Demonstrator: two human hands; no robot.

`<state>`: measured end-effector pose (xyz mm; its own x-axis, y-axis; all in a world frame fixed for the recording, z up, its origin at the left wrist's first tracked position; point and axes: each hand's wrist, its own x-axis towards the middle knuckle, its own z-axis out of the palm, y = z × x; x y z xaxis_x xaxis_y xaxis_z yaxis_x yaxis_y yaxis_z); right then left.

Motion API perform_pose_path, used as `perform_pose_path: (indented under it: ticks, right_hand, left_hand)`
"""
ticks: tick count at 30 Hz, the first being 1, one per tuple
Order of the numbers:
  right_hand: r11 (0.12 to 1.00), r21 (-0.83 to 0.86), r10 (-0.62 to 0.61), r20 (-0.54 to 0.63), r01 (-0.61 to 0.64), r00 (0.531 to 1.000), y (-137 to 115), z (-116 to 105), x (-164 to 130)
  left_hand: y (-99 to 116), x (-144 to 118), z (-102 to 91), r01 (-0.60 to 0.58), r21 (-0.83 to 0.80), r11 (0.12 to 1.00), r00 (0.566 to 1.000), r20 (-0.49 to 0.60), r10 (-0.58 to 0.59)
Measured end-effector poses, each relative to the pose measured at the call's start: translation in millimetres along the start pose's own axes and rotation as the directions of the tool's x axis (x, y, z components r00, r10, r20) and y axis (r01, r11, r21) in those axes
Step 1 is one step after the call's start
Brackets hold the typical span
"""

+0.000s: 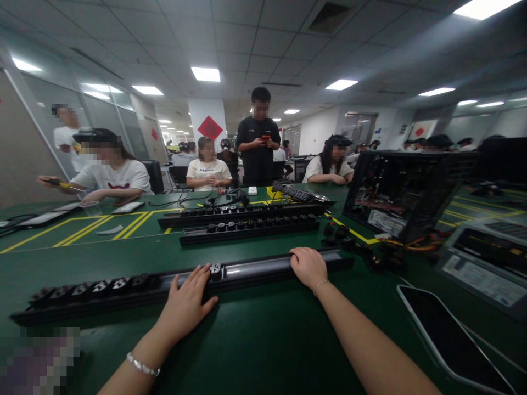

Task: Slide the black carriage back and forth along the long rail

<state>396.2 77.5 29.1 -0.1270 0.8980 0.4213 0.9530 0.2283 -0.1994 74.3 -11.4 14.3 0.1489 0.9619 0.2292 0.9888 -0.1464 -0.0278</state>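
A long black power strip housing (263, 270) lies across the green table in front of me. Several socket modules (100, 287) sit in a row in its left part, and a single socket module (215, 270) is near its middle. My left hand (185, 302) rests over the channel, fingers stretched and thumb apart, with the fingertips beside or on that single module; the exact contact is hidden. Towards the right end, my right hand (309, 267) is closed over the housing, its fingers curled around the far edge. Between my hands the channel shows a bare metallic inside.
Beyond lie two more power strips, one nearer (251, 233) and one behind. At right are loose black parts (376, 258), an opened computer case (395, 192), a grey boxy unit (486, 266) and a phone (448, 334). Several people are across the table, one holding a tool.
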Motion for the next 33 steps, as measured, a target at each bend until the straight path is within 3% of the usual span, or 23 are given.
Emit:
perform_pose_path:
  ticks: [21,33]
  right_hand:
    - [1.0,0.012,-0.009,0.001,0.009,1.0,0.8,1.8,0.6]
    - [1.0,0.0,0.0,-0.006,0.0,1.0,0.9,2.8,0.6]
  left_hand:
    - [4.0,0.2,-5.7,0.012,-0.009,1.0,1.0,0.016,-0.012]
    - [8.5,3.4,-8.5,0.047,-0.018,0.999,0.999,-0.027,-0.048]
